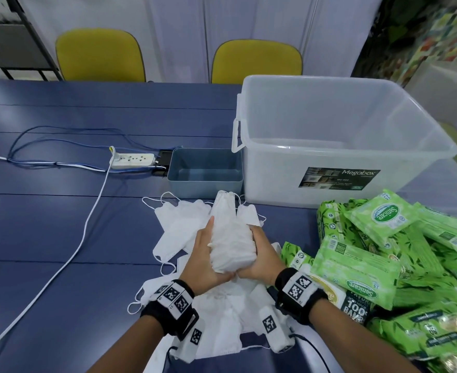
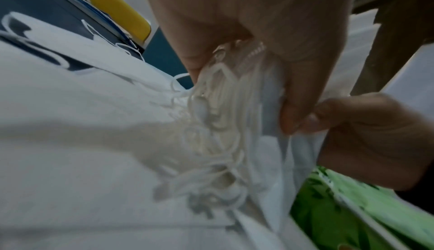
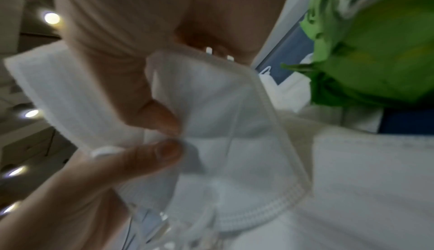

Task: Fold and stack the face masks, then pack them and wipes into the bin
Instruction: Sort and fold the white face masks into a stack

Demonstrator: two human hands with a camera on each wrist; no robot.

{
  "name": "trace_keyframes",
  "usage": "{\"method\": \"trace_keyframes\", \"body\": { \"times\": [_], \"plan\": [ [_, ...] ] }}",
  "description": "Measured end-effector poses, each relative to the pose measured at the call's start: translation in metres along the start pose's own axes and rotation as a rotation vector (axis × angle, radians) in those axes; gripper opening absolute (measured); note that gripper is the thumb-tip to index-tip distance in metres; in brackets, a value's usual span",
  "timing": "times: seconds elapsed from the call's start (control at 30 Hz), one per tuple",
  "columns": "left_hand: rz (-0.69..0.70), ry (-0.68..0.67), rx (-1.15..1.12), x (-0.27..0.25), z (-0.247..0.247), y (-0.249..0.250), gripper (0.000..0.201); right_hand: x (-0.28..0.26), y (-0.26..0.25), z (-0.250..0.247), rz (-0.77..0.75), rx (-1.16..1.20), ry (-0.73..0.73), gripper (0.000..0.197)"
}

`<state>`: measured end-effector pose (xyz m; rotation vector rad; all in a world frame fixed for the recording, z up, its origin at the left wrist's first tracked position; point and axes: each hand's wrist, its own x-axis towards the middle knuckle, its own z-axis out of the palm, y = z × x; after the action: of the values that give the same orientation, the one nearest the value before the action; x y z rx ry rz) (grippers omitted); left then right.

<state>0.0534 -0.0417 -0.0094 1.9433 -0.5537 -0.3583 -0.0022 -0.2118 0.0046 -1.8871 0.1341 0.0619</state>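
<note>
Hands meet around a thick stack of folded masks [image 1: 231, 239], held just above the table: the left hand [image 1: 208, 261] cups the stack's left side with fingers curled along it, and the right hand [image 1: 259, 258] clamps the right side, thumbs close together at the near end. In the left wrist view the ear loops [image 2: 216, 124] of the stack hang down in a tangled bunch below the fingers [image 2: 303, 79]. The right wrist view shows the right thumb [image 3: 157, 113] pressing into the white fabric.

Loose masks [image 1: 180, 230] lie spread on the blue table [image 1: 47, 238] beneath and to the left of the hands, with more on the near side under the wrists. To the right sits a heap of green wipes packs [image 1: 383, 254]. Beyond the hands stands a small grey-blue bin [image 1: 206, 168], open. Just right of it is a large clear plastic box [image 1: 343, 141]. Farther left lie a white power strip [image 1: 133, 160] and its cables. Two yellow chairs [image 1: 101, 53] stand on the far side.
</note>
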Motion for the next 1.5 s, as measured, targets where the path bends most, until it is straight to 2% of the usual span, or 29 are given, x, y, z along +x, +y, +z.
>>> {"method": "trace_keyframes", "body": {
  "times": [0.07,0.13,0.23,0.3,0.4,0.43,0.53,0.57,0.63,0.67,0.8,0.87,0.93,0.97,1.03,1.1,1.17,1.27,1.33,1.43,1.5],
  "plan": [
    [0.039,0.040,0.033,0.003,0.000,0.006,0.121,-0.002,-0.007,0.002,-0.038,0.050,0.073,0.083],
    [0.077,0.055,0.034,0.007,-0.003,0.016,0.116,-0.003,-0.017,-0.002,-0.075,0.103,0.100,0.077],
    [0.066,0.121,-0.103,0.008,-0.010,0.028,0.123,-0.002,-0.023,-0.011,-0.078,0.195,0.136,0.074],
    [-0.005,0.128,-0.189,0.007,-0.013,0.016,0.140,-0.002,-0.020,-0.013,-0.027,0.300,0.204,0.076],
    [-0.194,0.055,-0.339,-0.001,-0.011,0.009,0.140,-0.002,-0.011,-0.006,0.095,0.561,0.292,0.087],
    [-0.246,0.013,-0.396,-0.003,-0.008,0.009,0.134,-0.001,-0.010,-0.004,0.135,0.686,0.297,0.093],
    [-0.296,0.010,-0.557,-0.007,-0.001,0.022,0.078,-0.003,-0.014,0.005,0.215,0.978,0.196,0.099],
    [-0.294,0.044,-0.617,-0.005,-0.001,0.023,0.078,-0.005,-0.017,0.007,0.222,1.017,0.166,0.094],
    [-0.283,0.117,-0.721,0.004,-0.003,0.026,0.103,-0.007,-0.019,0.008,0.218,1.057,0.127,0.078],
    [-0.268,0.126,-0.725,0.007,-0.005,0.028,0.108,-0.007,-0.020,0.007,0.220,1.061,0.118,0.074],
    [-0.192,0.066,-0.622,0.015,-0.020,0.036,0.101,-0.009,-0.019,-0.004,0.209,0.906,0.083,0.087],
    [-0.145,0.041,-0.531,0.017,-0.030,0.035,0.104,-0.008,-0.011,-0.018,0.195,0.799,0.116,0.109],
    [-0.089,0.001,-0.420,0.017,-0.041,0.036,0.109,-0.007,-0.003,-0.036,0.104,0.545,0.123,0.130],
    [-0.067,-0.029,-0.363,0.018,-0.044,0.037,0.111,-0.006,-0.003,-0.044,0.062,0.351,0.089,0.134],
    [-0.027,-0.099,-0.282,0.015,-0.043,0.036,0.112,-0.002,-0.005,-0.052,-0.019,0.017,-0.020,0.133],
    [-0.008,-0.166,-0.226,0.012,-0.037,0.033,0.111,0.004,-0.003,-0.047,-0.133,-0.181,-0.119,0.131],
    [0.002,-0.222,-0.168,0.009,-0.030,0.028,0.110,0.008,0.000,-0.039,-0.168,-0.233,-0.147,0.125],
    [-0.049,-0.159,0.011,0.002,-0.021,0.018,0.108,0.007,0.006,-0.028,-0.091,-0.313,-0.111,0.117],
    [0.024,-0.137,0.158,-0.001,-0.013,0.005,0.112,0.007,0.010,-0.018,-0.055,-0.337,-0.114,0.123],
    [0.039,-0.146,0.124,-0.001,-0.005,-0.008,0.138,0.012,0.019,-0.014,-0.051,-0.289,-0.133,0.134],
    [0.037,-0.105,0.057,0.002,-0.004,-0.003,0.139,0.016,0.023,-0.018,-0.028,-0.347,-0.163,0.140]
  ]
}}
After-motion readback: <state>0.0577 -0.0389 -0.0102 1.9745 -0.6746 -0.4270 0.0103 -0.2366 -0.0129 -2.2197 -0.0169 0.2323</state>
